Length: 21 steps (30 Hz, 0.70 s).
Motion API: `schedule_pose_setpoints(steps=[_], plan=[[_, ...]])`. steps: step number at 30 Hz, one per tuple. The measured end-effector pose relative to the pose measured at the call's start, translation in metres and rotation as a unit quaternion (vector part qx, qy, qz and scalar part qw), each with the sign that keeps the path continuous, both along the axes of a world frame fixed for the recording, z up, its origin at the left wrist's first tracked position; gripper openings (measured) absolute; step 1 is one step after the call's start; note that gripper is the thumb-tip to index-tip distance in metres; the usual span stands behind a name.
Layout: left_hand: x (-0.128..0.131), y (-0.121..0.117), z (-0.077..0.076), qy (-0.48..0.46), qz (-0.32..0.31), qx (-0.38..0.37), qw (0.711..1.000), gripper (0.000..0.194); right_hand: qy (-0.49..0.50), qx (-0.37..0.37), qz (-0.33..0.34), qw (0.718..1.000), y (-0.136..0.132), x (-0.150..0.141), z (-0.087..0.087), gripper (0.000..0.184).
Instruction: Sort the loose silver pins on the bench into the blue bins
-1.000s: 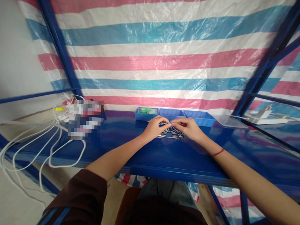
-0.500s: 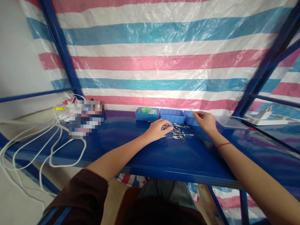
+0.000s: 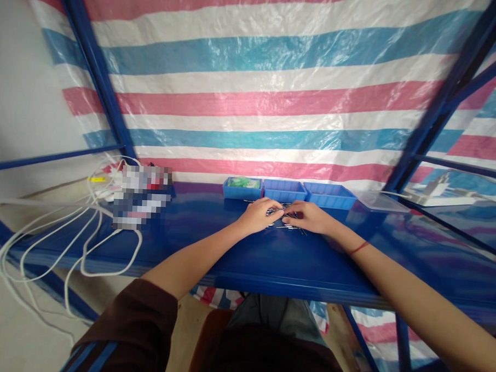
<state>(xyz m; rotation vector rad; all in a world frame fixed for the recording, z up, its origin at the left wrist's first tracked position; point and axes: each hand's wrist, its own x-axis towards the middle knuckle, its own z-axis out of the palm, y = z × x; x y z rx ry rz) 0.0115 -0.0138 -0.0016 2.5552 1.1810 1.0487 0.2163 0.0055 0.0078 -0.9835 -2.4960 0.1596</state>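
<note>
A loose pile of thin silver metal rods (image 3: 294,228) lies on the blue tabletop, partly covered by both hands. My left hand (image 3: 261,215) rests at the pile's left side, its fingers curved over the rods and thumb apart from them. From the right, my right hand (image 3: 310,218) reaches over the pile, with thumb and fingers apart around several rods. No rod is visibly lifted in either hand. The fingertips nearly meet over the middle. One rod (image 3: 250,201) pokes out behind my left hand.
Behind the pile stand three blue bins: the left bin (image 3: 242,196) holds a green packet, beside the middle bin (image 3: 284,196) and right bin (image 3: 329,200). A clear plastic lid (image 3: 381,201) lies to their right. White cables (image 3: 87,245) hang at left; a power strip (image 3: 440,197) sits right.
My right hand carried a rod from the pile out to the right bin, and is now back at the pile without it. My left hand let go of its rod and settled on the pile.
</note>
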Motion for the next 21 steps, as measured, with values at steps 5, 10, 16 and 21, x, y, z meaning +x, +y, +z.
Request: schedule_pose_setpoints(steps=[5,10,16,21], plan=[[0.000,0.003,-0.003,0.010,-0.007,0.000,1.000,0.026,-0.013,0.000,0.019,1.000,-0.004,-0.008,-0.004,0.023],[-0.001,0.005,-0.004,0.018,-0.003,-0.004,1.000,0.026,-0.031,0.026,-0.008,0.999,-0.004,-0.005,-0.005,0.018],[-0.001,0.007,-0.007,-0.001,0.002,-0.012,1.000,0.030,0.064,0.029,-0.038,0.997,-0.006,-0.011,-0.004,0.018],[0.001,0.005,-0.005,-0.016,-0.029,-0.043,0.999,0.026,0.202,-0.013,-0.038,0.979,-0.014,-0.019,0.001,0.023]])
